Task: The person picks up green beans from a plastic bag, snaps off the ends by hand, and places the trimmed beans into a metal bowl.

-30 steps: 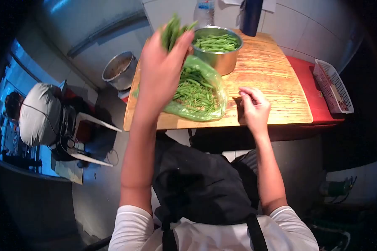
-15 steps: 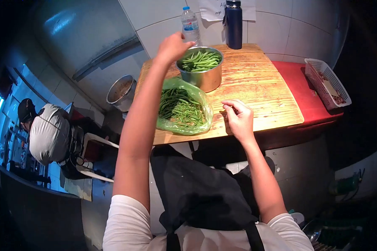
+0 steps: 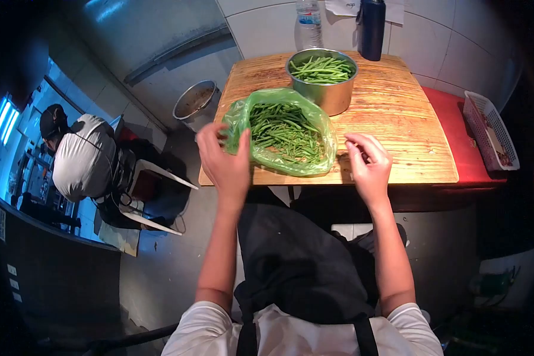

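A green plastic bag (image 3: 329, 145) lies with its mouth wide at the front of the wooden table, and green beans (image 3: 279, 127) and small trimmed bits fill it. At the bag's left edge is my left hand (image 3: 225, 163), thumb and fingers apart, with nothing visible in it. Just right of the bag, my right hand (image 3: 371, 166) hovers over the table edge, its fingers curled into a pinch. Whatever it may hold is too small to make out. Behind the bag stands a steel pot (image 3: 332, 98) with more green beans.
A water bottle (image 3: 308, 26) and a dark blue flask (image 3: 371, 29) stand at the back of the wooden table (image 3: 397, 118). On the red surface to the right is a white plastic basket (image 3: 486, 133). A metal bucket (image 3: 193, 107) and a seated person (image 3: 86, 157) are at left.
My left hand has come down from above the pot to the bag's left edge, and its fingers have spread. My right hand stays beside the bag. The camera view has shifted.
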Motion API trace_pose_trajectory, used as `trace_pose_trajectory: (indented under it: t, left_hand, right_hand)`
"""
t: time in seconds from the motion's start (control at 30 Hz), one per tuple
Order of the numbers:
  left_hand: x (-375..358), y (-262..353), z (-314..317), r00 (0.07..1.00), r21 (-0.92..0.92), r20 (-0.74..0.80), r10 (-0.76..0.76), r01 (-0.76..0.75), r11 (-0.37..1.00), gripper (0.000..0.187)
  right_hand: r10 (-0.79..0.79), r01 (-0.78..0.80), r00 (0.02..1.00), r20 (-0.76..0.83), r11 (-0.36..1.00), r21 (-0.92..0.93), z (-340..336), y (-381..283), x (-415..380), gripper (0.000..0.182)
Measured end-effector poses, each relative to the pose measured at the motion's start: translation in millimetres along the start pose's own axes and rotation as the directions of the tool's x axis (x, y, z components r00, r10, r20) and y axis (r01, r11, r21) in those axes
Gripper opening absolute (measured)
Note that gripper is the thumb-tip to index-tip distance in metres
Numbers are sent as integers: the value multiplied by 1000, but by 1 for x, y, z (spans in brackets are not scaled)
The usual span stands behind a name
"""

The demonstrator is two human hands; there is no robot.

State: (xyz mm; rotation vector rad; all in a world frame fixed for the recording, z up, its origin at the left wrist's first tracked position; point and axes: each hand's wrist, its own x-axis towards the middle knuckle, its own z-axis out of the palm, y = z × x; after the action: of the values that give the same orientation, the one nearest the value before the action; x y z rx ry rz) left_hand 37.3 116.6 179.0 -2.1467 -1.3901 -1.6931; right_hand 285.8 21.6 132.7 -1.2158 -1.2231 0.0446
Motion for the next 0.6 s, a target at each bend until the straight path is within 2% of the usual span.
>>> trace_pose_trajectory:
  t: [0.03, 0.1, 0.13, 0.17, 0.2, 0.23, 0.27, 0.3, 0.4, 0.47, 0.6]
  left_hand:
    - [-18, 1, -2, 999, -28, 8, 46, -46, 999, 38]
    - [-49, 3, -1, 984, -183, 175, 38, -5, 983, 38]
    - [-52, 9, 0, 984, -187, 179, 24, 10, 982, 38]
    - [-54, 17, -2, 958, -149, 269, 97, -58, 987, 40]
    - [-56, 21, -3, 919, -119, 358, 166, -132, 984, 42]
    - [-58, 19, -2, 920, -124, 358, 158, -121, 985, 42]
    - [-59, 16, 0, 899, -88, 390, 200, -180, 980, 44]
    - [-60, 13, 0, 875, -53, 421, 239, -240, 969, 47]
    - [-61, 6, -8, 839, -82, 487, 243, -232, 969, 34]
    - [-62, 8, -16, 820, -114, 515, 249, -223, 968, 22]
    - [-63, 8, -22, 820, -146, 513, 254, -208, 967, 22]
  right_hand:
    - [-14, 14, 999, 36, 1000, -2, 4, -15, 0, 13]
    - [-109, 120, 979, 171, 991, -57, 15, -24, 1, 13]
    - [-168, 193, 961, 218, 976, -101, 23, -29, 5, 6]
    - [-162, 191, 960, 230, 976, -109, 29, -29, 8, 6]
    - [-160, 251, 928, 336, 936, -247, 35, -26, 11, 4]
    - [-143, 322, 888, 437, 872, -369, 41, -22, 13, 6]
    - [-138, 346, 868, 477, 857, -383, 46, -17, 16, 6]
    - [-139, 352, 864, 484, 854, -384, 47, -17, 19, 6]
    - [-98, 400, 816, 570, 808, -433, 51, -16, 27, 2]
    - [16, 322, 804, 595, 829, -458, 50, -20, 32, 17]
    - [-7, 344, 787, 617, 835, -429, 51, -27, 35, 20]
